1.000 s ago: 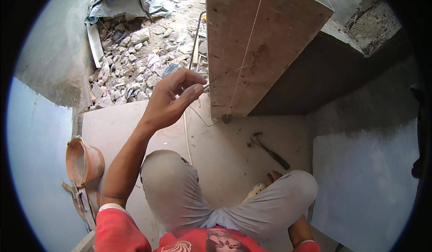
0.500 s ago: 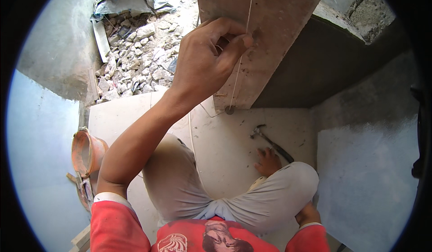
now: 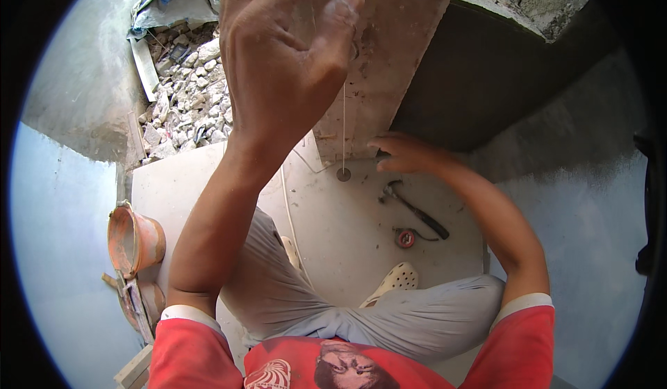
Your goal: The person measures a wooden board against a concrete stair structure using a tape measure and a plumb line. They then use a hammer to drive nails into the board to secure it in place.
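Observation:
High up, my left hand (image 3: 292,48) pinches a thin white string (image 3: 344,111) between thumb and fingers. The string runs straight down in front of a wooden board (image 3: 392,48) to a dark round weight (image 3: 343,174), seen from above near the floor. I cannot tell whether the weight touches the floor. My right hand (image 3: 406,154) reaches in from the right by the board's lower right corner. Its fingers are spread toward the weight, and I see nothing held in them. A claw hammer (image 3: 417,212) lies on the floor below that hand.
Beside the hammer lies a small round red and black object (image 3: 404,237). A stained orange bucket (image 3: 135,239) stands at the left wall. Rubble (image 3: 191,97) is piled at the far left. A pale cord (image 3: 286,201) crosses the floor near my legs.
My left hand has risen nearer the camera with the string. My right hand has left the floor near the hammer and moved up to the board's lower corner, uncovering the round red object.

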`<action>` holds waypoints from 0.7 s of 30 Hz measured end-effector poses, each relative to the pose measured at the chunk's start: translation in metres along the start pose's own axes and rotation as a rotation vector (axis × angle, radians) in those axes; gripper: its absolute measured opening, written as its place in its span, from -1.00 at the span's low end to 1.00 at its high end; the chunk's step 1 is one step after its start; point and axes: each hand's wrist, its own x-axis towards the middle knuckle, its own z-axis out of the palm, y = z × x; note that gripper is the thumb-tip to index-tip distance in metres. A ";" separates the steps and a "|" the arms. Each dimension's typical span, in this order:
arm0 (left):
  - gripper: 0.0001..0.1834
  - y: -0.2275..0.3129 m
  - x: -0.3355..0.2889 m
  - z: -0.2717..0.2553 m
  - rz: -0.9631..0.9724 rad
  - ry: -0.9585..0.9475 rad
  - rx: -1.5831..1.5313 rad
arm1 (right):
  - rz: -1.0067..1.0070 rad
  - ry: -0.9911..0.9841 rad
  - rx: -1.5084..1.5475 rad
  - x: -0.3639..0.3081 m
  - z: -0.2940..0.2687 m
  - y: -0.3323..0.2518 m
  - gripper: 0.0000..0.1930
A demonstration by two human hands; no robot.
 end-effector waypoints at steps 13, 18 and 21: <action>-0.84 0.002 0.005 -0.035 -0.287 -0.191 -0.384 | -0.138 -0.149 0.308 0.061 0.068 -0.041 -0.49; -0.71 -0.018 -0.003 -0.036 -0.118 -0.259 -0.336 | -0.124 -0.148 0.297 0.069 0.071 -0.048 -0.54; -0.71 -0.021 -0.003 -0.039 -0.135 -0.241 -0.319 | -0.131 -0.112 0.312 0.070 0.069 -0.056 -0.58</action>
